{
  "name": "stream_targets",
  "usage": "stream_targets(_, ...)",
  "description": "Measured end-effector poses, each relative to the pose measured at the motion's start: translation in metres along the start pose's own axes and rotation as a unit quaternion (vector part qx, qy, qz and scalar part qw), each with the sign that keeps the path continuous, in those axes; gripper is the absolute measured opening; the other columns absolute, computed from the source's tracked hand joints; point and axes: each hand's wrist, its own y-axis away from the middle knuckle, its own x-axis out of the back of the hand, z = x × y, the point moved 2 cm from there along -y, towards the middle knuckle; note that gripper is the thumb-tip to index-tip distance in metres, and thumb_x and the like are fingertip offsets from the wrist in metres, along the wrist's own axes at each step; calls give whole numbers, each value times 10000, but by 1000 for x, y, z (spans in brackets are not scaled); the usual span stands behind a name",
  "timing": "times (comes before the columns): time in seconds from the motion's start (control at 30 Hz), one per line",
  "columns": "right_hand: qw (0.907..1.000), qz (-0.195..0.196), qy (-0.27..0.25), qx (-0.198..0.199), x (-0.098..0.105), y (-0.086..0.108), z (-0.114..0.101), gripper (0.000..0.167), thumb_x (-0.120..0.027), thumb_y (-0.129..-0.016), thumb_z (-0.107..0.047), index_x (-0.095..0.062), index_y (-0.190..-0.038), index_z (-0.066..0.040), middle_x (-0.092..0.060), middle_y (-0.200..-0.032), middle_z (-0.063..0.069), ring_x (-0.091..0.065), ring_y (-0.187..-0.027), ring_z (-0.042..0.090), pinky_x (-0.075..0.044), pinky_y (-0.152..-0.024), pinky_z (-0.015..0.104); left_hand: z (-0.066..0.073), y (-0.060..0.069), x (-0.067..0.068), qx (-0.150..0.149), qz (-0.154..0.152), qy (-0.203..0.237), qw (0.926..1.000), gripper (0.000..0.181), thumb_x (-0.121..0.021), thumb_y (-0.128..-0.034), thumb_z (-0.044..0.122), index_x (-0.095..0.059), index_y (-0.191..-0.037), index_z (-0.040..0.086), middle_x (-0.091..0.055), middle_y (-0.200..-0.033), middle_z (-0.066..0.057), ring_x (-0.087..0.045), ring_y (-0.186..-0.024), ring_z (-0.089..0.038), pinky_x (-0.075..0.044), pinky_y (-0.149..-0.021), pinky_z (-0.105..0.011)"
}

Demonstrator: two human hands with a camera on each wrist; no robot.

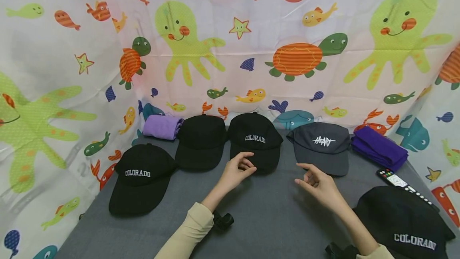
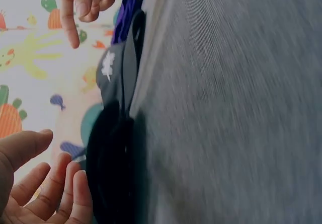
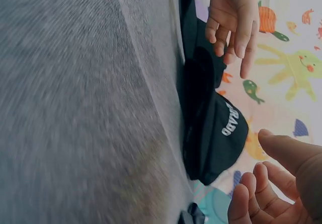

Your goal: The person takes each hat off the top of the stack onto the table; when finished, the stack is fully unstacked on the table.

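In the head view my left hand (image 1: 237,171) hovers in front of a black cap (image 1: 255,139) lettered COLORADO, its fingers loosely bent and holding nothing. My right hand (image 1: 318,185) hangs over the grey cloth, nearest a dark grey cap (image 1: 321,147) marked HEART, also with nothing in its fingers. A plain black cap (image 1: 201,143) sits left of the middle one. Another black COLORADO cap (image 1: 141,179) lies farther left, and one more COLORADO cap (image 1: 402,219) lies at the near right. The left wrist view shows both hands apart from the caps.
A folded lilac cloth (image 1: 162,127) lies at the back left and a folded purple cloth (image 1: 379,147) at the back right. A black remote control (image 1: 393,179) is partly covered by the near right cap. Behind the grey table (image 1: 258,219) hangs a sea-animal curtain (image 1: 230,59).
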Motion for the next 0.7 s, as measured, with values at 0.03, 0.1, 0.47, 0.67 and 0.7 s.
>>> stream_targets(0.03, 9999, -59, -85, -40, -3, -2, 0, 420, -693, -840, -247, -554, -1226, -155, -499, -787, -17, -483, -582, 43, -386, -480, 219, -3, -1, 3, -18, 76, -86, 9999, 412, -687, -847, 178, -565, -1236, 118, -663, -880, -40, -623, -774, -146, -502, -663, -224)
stream_targets(0.1, 9996, -142, -208, -109, -9, -6, 1, 427, -690, -843, -258, -552, -1233, -153, -508, -795, -7, -491, -591, 60, -389, -483, 223, -9, -2, 8, -52, 242, -228, 9994, 414, -687, -845, 164, -565, -1231, 79, -663, -889, -49, -619, -795, -170, -506, -684, -255)
stream_targets(0.47, 9969, -337, -704, -38, -42, -29, 9, 507, -713, -823, -210, -514, -1280, -117, -581, -921, 72, -592, -682, 139, -458, -502, 249, -37, -11, 20, 143, 918, -773, 9927, 423, -676, -855, 191, -551, -1238, 61, -551, -1099, -144, -525, -980, -325, -503, -769, -414)
stream_targets(0.67, 9894, -411, -1295, -513, -58, -45, 20, 563, -684, -849, -251, -443, -1338, -109, -564, -1100, 198, -643, -801, 242, -500, -522, 271, -46, -21, 21, 232, 1046, -802, 9910, 451, -658, -868, 242, -533, -1256, 49, -508, -1164, -210, -495, -1018, -344, -487, -827, -447)
stream_targets(0.7, 9868, -433, -1421, -645, -60, -48, 22, 582, -677, -853, -265, -421, -1353, -111, -545, -1134, 213, -645, -830, 256, -511, -538, 275, -47, -23, 22, 237, 1029, -797, 9912, 457, -655, -869, 243, -526, -1260, 44, -500, -1168, -224, -493, -1025, -351, -483, -835, -454)
